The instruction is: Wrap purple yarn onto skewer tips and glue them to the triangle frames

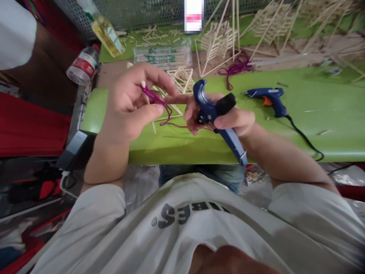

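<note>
My left hand (134,102) is curled, pinching a purple cord (154,96) and a thin wooden stick (154,127) between thumb and fingers. Loops of the cord hang below the thumb, and a strand runs towards my other hand. My right hand (234,118) grips a blue tool (234,142) with a hooked end and a black part, which looks like hand shears; its jaws cannot be made out clearly. The right index finger stretches out to the left fingertips. Behind both hands, a small frame of glued sticks (182,78) lies on the green table (176,148).
A blue glue gun (268,95) lies at right, its black cable trailing to the table's front edge. Farther back are a purple cord bundle (238,66), stick structures (219,42) and a bag of sticks (162,56). Bottles (84,64) stand at back left.
</note>
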The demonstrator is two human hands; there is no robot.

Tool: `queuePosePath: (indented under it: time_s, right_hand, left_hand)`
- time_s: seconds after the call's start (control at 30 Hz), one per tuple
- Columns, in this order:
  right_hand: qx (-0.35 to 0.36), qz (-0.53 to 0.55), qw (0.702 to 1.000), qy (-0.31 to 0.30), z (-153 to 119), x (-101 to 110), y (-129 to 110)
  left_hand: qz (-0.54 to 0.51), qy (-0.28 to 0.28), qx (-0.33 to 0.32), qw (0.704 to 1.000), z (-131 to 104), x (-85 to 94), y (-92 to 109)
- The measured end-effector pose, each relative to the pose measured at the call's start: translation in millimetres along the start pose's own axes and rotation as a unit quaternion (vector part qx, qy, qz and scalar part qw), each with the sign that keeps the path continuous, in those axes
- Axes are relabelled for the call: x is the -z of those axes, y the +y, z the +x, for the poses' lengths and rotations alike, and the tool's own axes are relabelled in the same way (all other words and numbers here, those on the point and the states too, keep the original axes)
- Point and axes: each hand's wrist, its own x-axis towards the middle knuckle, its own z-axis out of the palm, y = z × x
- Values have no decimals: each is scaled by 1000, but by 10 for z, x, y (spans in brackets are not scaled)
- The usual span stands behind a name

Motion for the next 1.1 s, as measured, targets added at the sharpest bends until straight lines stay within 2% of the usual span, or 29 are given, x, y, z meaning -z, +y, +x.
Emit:
queuePosePath:
  time_s: [0.1, 0.2, 0.33, 0.47, 0.6, 0.67, 0.73, 0.8, 0.87, 0.93, 1.1]
  right_hand:
    - [23, 6, 1000, -19, 0, 5, 173]
    - [30, 43, 998, -19, -3, 28, 225]
    - [-48, 76, 996, -28, -16, 60, 118]
    - [-67, 105, 991, -44, -52, 86, 42]
    - [-97, 91, 990, -48, -83, 94, -23]
    - [-121, 79, 988, -49, -89, 100, -49]
    - [-112, 99, 987, -51, -94, 117, -53]
    - [-88, 124, 987, -56, -106, 148, -48]
    - [-81, 129, 987, -59, -124, 189, -53]
    - [-94, 113, 987, -58, -140, 230, -73]
    - [-53, 125, 989, -52, -160, 296, -105]
  left_hand:
    - [-42, -22, 13, 999, -8, -98, -2]
    - [-59, -26, 40, 997, 1, -155, 0]
    - [-70, -29, 36, 996, 34, -138, -34]
    - [-74, -24, 16, 997, 72, -99, -98]
    - [-88, -13, -9, 996, 69, -112, -70]
    - [-70, -14, 2, 997, 60, -111, -59]
    - [-38, -19, 27, 999, 67, -80, -104]
    - [-52, 0, -25, 998, 101, -19, -212]
    - [-70, -20, -66, 995, 152, 54, -334]
    - [-65, -10, -67, 996, 196, 116, -409]
    - [-47, 30, -91, 994, 223, 204, -365]
